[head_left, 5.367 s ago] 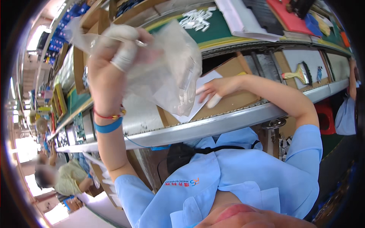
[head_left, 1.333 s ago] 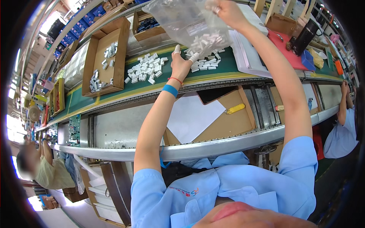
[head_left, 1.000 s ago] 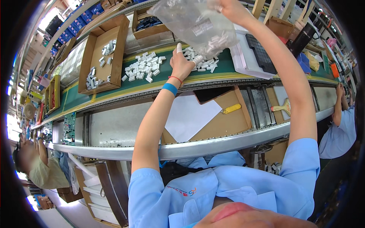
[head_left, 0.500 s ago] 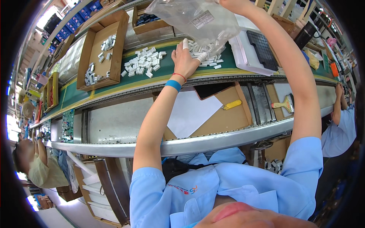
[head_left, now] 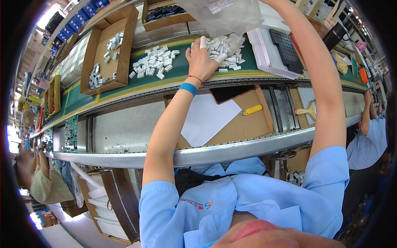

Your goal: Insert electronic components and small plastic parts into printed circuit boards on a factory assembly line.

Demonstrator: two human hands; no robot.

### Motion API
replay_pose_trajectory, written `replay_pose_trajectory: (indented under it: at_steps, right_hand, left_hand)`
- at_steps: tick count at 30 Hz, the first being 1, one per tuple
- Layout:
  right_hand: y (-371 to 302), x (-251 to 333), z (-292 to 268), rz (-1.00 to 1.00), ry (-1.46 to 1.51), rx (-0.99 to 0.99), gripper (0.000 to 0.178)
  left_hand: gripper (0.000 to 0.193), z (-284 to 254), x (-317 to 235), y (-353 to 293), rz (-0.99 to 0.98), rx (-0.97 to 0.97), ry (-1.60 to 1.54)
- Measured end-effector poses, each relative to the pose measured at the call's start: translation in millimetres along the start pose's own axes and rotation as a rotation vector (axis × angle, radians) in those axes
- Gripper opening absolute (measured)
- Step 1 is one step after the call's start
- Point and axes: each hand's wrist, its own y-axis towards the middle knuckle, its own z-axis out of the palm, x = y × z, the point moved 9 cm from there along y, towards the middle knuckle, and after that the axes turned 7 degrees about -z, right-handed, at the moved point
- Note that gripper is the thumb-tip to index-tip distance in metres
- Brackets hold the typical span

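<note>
My left hand [head_left: 202, 62] is open, thumb and fingers spread, white covers on some fingertips. It rests against the left side of a pile of small white plastic parts [head_left: 231, 58] on the green belt. A clear plastic bag [head_left: 225, 18] hangs over that pile, its lower end reaching down to the parts. My right arm [head_left: 308, 53] stretches up to the bag's top; the hand is cut off by the upper edge, while the bag stays held up there. To the left lies a second pile of the same white parts [head_left: 153, 62].
A cardboard tray [head_left: 89, 80] with more pale parts stands at the left, and a box of dark parts [head_left: 165, 12] behind. A white tray [head_left: 269, 62] with a black grid sits right. Below lie white paper [head_left: 206, 120], a yellow-handled tool [head_left: 252, 109] and a brush [head_left: 306, 110].
The bag and my right hand have moved up, the hand passing out of the picture. More of the right-hand pile shows under the bag. My left hand stays beside it; the whole view has shifted slightly.
</note>
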Motion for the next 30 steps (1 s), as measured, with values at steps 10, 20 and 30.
replay_pose_trajectory:
  at_steps: [10,20,30]
  right_hand:
    - [3,-14,-53,-0.017,0.003,-0.145,0.015]
    - [-38,-3,-128,0.186,-0.008,-0.481,0.021]
    - [-105,-57,-116,0.535,0.302,-0.551,0.020]
  left_hand:
    - [0.048,23,-72,-40,0.514,0.111,0.193]
    - [0.029,65,-73,18,0.482,0.139,0.455]
    - [0.067,2,-56,24,0.064,0.207,-0.630]
